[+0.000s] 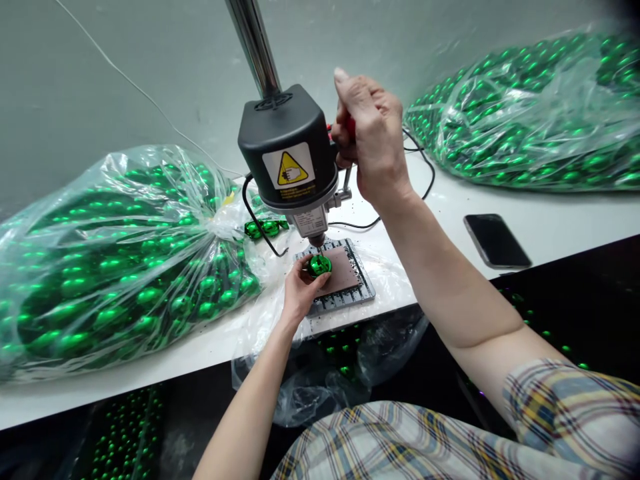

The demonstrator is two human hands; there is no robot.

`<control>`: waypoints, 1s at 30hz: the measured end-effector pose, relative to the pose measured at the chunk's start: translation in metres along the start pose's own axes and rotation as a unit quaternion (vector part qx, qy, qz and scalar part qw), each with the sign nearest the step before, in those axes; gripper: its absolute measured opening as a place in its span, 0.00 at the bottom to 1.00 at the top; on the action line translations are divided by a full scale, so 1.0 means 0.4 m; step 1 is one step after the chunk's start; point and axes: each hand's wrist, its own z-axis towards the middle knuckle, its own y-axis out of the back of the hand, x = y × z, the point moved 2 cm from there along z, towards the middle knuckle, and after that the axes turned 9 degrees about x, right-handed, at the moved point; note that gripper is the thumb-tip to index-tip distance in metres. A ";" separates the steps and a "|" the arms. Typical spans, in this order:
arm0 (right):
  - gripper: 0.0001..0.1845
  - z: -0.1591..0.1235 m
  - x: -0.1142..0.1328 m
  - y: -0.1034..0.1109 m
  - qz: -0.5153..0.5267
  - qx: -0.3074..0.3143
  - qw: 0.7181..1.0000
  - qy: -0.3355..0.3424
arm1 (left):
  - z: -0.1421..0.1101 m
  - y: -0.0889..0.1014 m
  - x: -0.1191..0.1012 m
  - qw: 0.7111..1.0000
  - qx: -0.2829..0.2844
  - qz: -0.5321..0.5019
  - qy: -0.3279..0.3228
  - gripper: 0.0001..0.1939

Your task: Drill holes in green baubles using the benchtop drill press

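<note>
A shiny green ball [319, 265] is gripped between the thumb and fingers of my left hand [301, 288]. It rests on a pinkish-brown board [345, 270] over the slotted grey base [369, 288] of a bench drill press [283, 150]. Right above the ball is the drill's chuck [317, 240]; whether a bit touches the ball I cannot tell. My right hand [373, 130] is raised beside the black motor housing, its fingers wrapped round the red grip [351, 127] of the feed lever. Dark specks lie scattered over the base and board.
Clear plastic bags full of green balls stand on the left [125, 267] and at the back right [530, 120]. A few loose green balls [265, 229] lie behind the base. To the right lies a phone [497, 240]. A black cable [425, 163] loops behind the press.
</note>
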 end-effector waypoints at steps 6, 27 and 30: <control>0.36 -0.005 0.008 -0.002 -0.005 -0.010 1.000 0.003 | 0.003 -0.025 0.012 0.988 -0.039 0.130 -0.080 0.28; 0.31 -0.133 0.030 -0.014 -0.061 -0.071 0.988 0.121 | 0.006 -0.031 0.033 0.987 -0.042 0.128 -0.083 0.30; 0.33 -0.163 0.019 -0.013 -0.089 -0.095 0.985 0.111 | 0.005 -0.032 0.027 0.986 -0.040 0.140 -0.078 0.30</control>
